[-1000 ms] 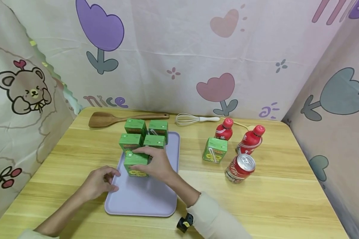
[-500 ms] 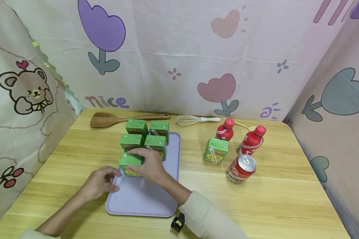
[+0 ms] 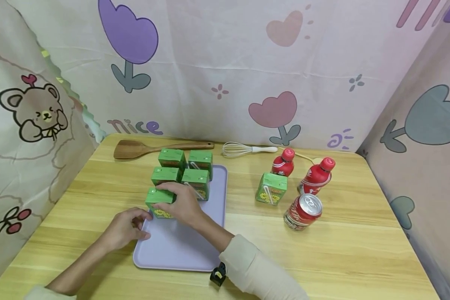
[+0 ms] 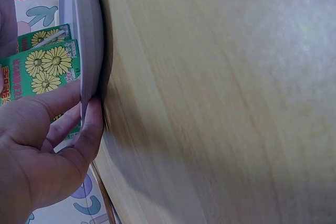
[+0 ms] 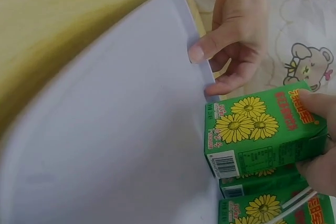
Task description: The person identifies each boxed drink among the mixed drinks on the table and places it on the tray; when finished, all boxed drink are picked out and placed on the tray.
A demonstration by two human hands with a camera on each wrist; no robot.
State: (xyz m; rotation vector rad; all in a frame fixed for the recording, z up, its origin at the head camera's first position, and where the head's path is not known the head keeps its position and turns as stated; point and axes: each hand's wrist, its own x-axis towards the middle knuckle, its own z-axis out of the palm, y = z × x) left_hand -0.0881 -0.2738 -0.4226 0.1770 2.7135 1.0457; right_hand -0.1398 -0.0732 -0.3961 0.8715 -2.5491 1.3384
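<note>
In the head view my left hand is at the left rim of a lilac tray. The left wrist view shows its thumb and fingers pinching the tray's edge. My right hand grips a green drink carton by its top part, at the tray's left side. Yellow flowers cover the front of this carton in the right wrist view. Behind it, several similar green cartons stand upright in two columns on the tray, some with straws on their fronts. My right hand hides part of the nearest ones.
Right of the tray stand another green carton, a red can and two red bottles. A wooden spatula, a whisk and a yellow utensil lie along the back. Patterned cloth encloses the table.
My right hand has carried the carton leftward and slightly back, in line with the left column. My left hand has stayed at the tray's rim.
</note>
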